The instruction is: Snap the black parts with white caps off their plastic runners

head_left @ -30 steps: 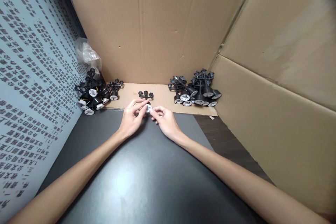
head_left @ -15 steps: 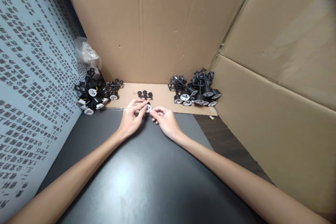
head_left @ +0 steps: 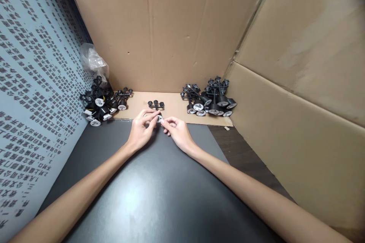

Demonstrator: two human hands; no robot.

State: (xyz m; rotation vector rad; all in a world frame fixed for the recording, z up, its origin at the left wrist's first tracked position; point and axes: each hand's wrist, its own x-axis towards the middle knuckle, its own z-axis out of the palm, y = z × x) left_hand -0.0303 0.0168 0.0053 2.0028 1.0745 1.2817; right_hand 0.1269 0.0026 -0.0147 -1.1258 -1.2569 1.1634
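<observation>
A small black model street lamp (head_left: 156,105) with three lantern heads lies with its white round base (head_left: 159,119) facing me. My left hand (head_left: 142,127) is closed around the lower part of the lamp, thumb and fingers at the base. From the other side, my right hand (head_left: 179,133) is pinched at the right edge of the base, its other fingers curled. Any small part between the right fingertips is too small to make out. The lamp's lower post is partly hidden by my left fingers.
Similar lamps lie in a pile on the right (head_left: 213,100) and in a left pile (head_left: 98,106) with some yellow wires. One lamp (head_left: 122,103) lies beside the left pile. A plastic bag (head_left: 94,59) and cardboard walls (head_left: 176,34) stand behind the dark mat (head_left: 159,182).
Both hands stay on the lamp and its base, which now faces slightly lower. The view has shifted a little; the piles are unchanged.
</observation>
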